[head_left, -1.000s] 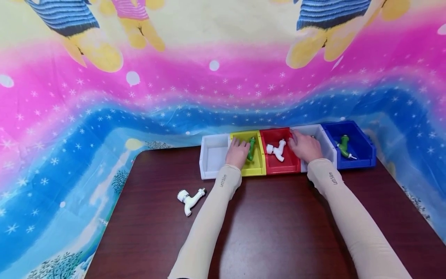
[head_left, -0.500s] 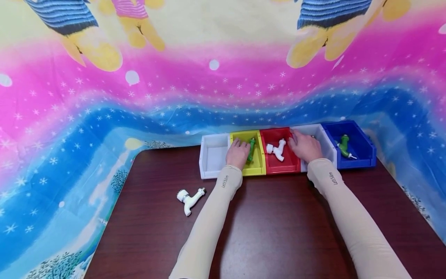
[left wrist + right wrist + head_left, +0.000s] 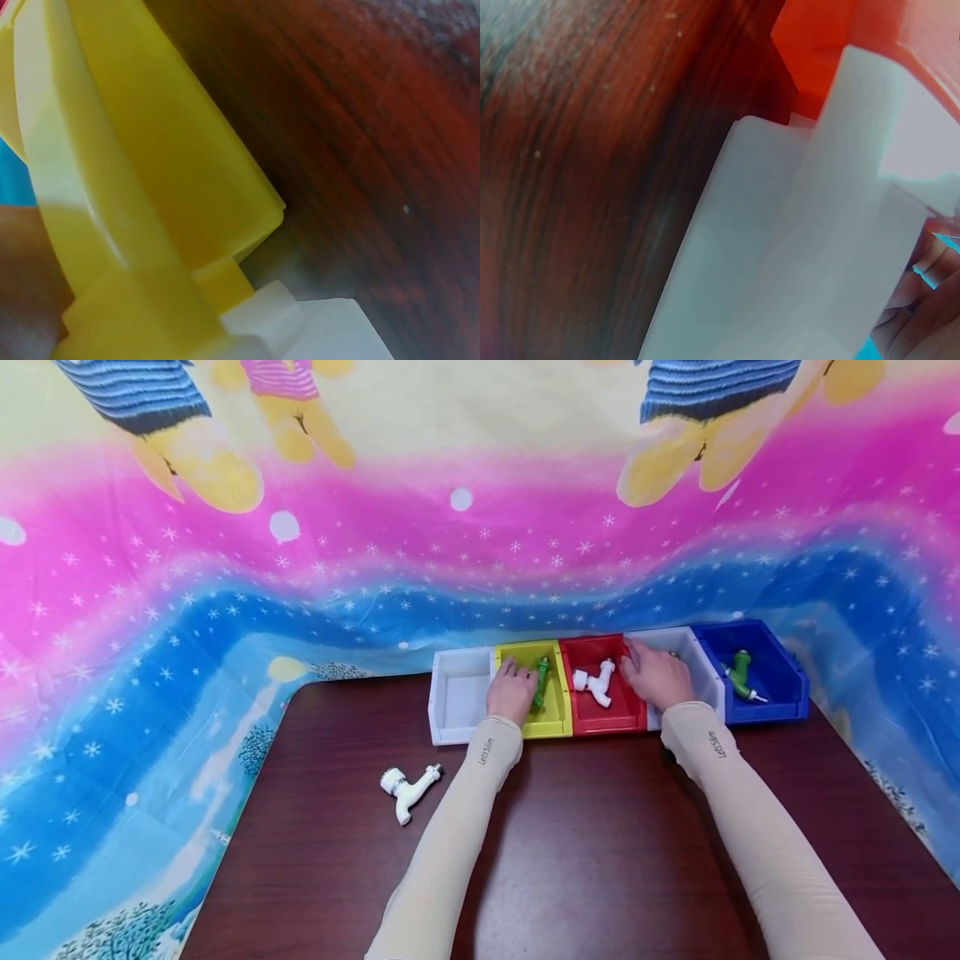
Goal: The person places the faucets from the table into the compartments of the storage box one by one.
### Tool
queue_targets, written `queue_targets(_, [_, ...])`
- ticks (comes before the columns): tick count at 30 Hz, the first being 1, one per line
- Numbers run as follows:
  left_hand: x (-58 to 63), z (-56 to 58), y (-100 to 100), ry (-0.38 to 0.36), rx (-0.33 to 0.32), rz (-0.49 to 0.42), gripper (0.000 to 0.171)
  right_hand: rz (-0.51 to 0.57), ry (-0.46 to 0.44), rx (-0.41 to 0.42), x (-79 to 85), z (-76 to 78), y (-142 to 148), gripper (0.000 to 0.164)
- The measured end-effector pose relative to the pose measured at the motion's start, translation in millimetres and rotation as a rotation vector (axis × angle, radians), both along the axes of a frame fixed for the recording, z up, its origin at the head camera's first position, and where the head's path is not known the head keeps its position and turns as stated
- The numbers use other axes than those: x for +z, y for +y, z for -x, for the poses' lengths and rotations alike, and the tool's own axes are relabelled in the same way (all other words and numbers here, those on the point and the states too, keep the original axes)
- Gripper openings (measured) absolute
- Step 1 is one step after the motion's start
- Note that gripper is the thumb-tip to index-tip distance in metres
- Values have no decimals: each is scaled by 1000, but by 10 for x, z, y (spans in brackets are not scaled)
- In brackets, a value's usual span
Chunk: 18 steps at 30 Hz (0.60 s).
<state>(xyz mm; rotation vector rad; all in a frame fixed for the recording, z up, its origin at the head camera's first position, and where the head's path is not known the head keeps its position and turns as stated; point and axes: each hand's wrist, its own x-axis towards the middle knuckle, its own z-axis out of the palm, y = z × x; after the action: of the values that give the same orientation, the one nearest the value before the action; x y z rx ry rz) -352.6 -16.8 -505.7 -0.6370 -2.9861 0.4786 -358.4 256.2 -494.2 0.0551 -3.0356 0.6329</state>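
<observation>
My left hand [image 3: 512, 691] lies over the left side of the yellow bin [image 3: 551, 728], beside a green tap [image 3: 541, 681] that it partly covers. My right hand [image 3: 660, 677] reaches over the right-hand white bin [image 3: 708, 672], fingers at its wall with the red bin [image 3: 607, 724]. What either set of fingertips grips, if anything, is hidden. A white tap [image 3: 596, 682] lies in the red bin, near the right fingers. Behind the right hand shows a small brass-coloured end [image 3: 673, 654]. Bent fingers [image 3: 922, 300] appear past the white bin wall [image 3: 817, 247] in the right wrist view.
At the row's left end stands another white bin [image 3: 461, 697]; the blue bin [image 3: 772, 710] at the right end holds a green tap [image 3: 740, 675]. A white tap [image 3: 408, 792] lies on the dark wooden table [image 3: 600, 860], left of the left forearm. Printed cloth [image 3: 450, 543] hangs behind.
The left hand and sleeve have shifted very slightly to the right. The right hand, bins and taps stay where they were.
</observation>
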Motion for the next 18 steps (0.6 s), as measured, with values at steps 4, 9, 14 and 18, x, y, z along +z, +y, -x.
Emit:
queue_targets(4, [-5,-1,5,9,-2,8,56,3,2,1,-2,-5,5,62])
queue_targets(9, [-20,-17,2,19,-9,20,56,11,-14,6,-10,-22,7,63])
queue_targets(14, [-20,-22,3,34,-11,37,55,13,-3,10,-10,-26,10,63])
queue_targets(18, [-9,-19,5,36,-8,59,53,12,5,17,-5,-8,20,63])
